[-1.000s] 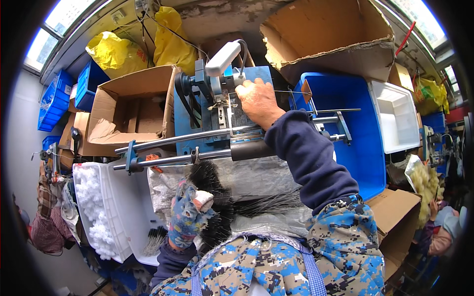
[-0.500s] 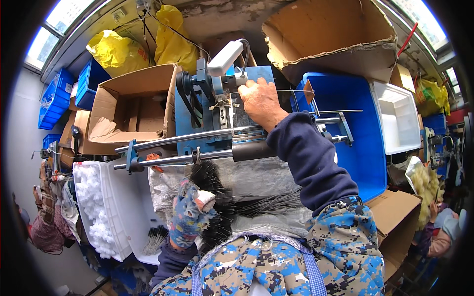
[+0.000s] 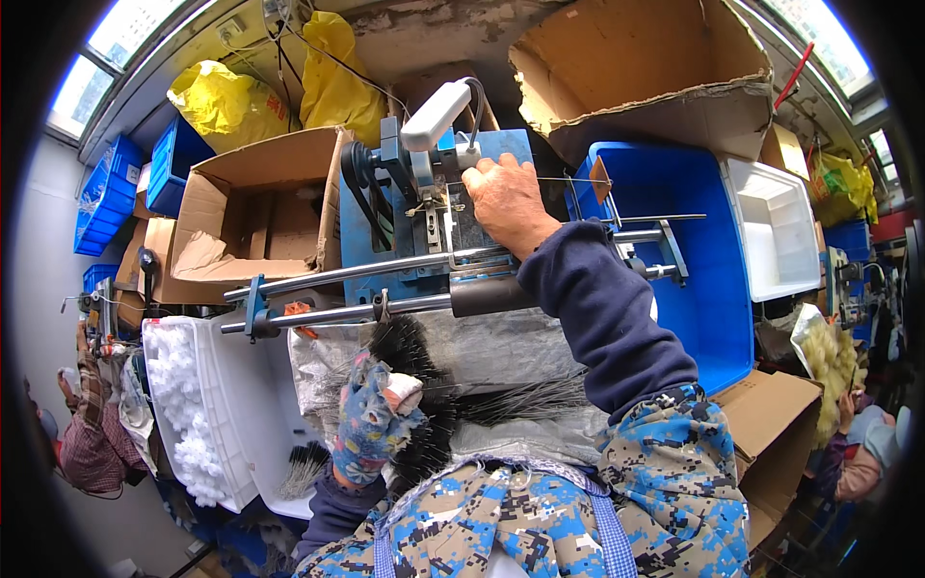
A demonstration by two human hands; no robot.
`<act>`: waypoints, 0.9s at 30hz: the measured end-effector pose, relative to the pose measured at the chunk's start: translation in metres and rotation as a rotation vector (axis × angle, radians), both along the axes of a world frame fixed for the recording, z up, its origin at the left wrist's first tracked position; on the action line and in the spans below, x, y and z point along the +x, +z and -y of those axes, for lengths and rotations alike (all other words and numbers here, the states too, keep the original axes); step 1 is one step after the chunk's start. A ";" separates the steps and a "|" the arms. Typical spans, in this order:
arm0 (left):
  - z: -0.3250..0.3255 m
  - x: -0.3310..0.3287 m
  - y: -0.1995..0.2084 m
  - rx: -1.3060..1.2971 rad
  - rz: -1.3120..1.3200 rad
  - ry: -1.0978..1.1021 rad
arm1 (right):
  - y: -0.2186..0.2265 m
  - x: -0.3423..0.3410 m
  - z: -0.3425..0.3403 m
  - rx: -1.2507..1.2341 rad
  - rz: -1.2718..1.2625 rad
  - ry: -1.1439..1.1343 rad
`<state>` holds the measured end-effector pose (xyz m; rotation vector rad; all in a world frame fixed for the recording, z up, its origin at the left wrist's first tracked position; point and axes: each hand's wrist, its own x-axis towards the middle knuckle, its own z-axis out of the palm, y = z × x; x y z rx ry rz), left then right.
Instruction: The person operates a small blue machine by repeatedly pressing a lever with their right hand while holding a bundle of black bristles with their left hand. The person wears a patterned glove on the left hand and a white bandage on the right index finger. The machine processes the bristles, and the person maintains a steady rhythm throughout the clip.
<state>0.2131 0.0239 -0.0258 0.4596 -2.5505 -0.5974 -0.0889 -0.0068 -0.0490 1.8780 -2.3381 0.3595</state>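
Observation:
My right hand (image 3: 513, 204) is bare and rests over the bed of a blue bench machine (image 3: 364, 252), fingers curled down beside its metal clamp block (image 3: 433, 223). What lies under the fingertips is hidden. A thin wire shows to the right of this hand and reaches a small brown plate (image 3: 599, 178). My left hand (image 3: 371, 424), in a worn patterned glove, is closed against a bunch of black-bristled wire brushes (image 3: 405, 349) in front of the machine. Their thin wire stems (image 3: 525, 400) spread to the right over a grey cover sheet (image 3: 496, 347).
Steel rails (image 3: 352, 274) cross the machine's front. A cardboard box (image 3: 332, 207) and a white tub (image 3: 252, 405) stand left, with white tufts (image 3: 183, 405) beside the tub. A blue bin (image 3: 718, 318) and white tray (image 3: 776, 231) stand right. Other people (image 3: 106, 443) sit at both sides.
Both of my hands keep nearly the same places and grips. The machine and brushes look the same; the view has shifted very slightly. At the far left, a co-worker's hand has moved.

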 end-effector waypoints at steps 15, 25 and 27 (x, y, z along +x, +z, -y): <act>-0.010 0.004 -0.014 0.141 0.006 0.148 | -0.002 0.001 0.001 -0.010 -0.011 -0.028; -0.007 -0.002 -0.013 0.041 -0.021 0.098 | -0.014 -0.007 0.010 -0.029 0.167 -0.009; -0.009 -0.001 -0.013 0.039 -0.006 0.131 | -0.012 -0.008 0.009 -0.042 0.213 -0.030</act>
